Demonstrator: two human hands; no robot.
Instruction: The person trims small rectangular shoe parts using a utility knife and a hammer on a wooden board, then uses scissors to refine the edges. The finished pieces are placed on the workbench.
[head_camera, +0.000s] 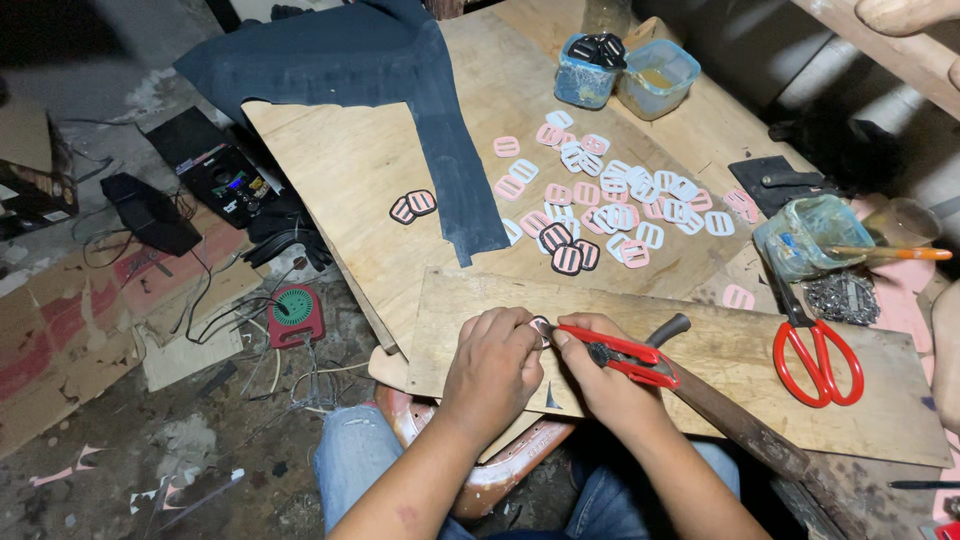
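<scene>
Wooden board (700, 340) across the lap, a larger plywood sheet (350, 170) behind it. Scattered over the sheet: pink and white slotted buckle pieces (620, 205), a few of them black-edged (565, 250), and two more black-edged ones (413, 206) apart on the left. Dark blue fabric (400, 90) drapes across the sheet's far end, with a strip of it running down toward the board. Two clear plastic tubs (625, 70) at the far edge, one holding dark pieces. On the right: a third tub (810, 235) with a brush handle across it, a pile of small metal parts (840, 297), and red-handled scissors (815, 355) lying on the board.

Left hand (495, 365) curled tight, pinching a small buckle piece (541, 330) at the fingertips, just above the board's near-middle. Piece mostly hidden by fingers; its orientation cannot be told. Right hand (605, 375) closed around a red-handled cutter (615, 352), long axis running left to right, tip pointing left and meeting the piece, handles trailing right. A dark-handled tool (670, 327) lies just behind the cutter.

Board bare between hands and scissors, and along its left end. Near edge of the board sits right at the wrists. Floor to the left is cluttered with cardboard (70, 330), cables and a small red device (295, 315)
</scene>
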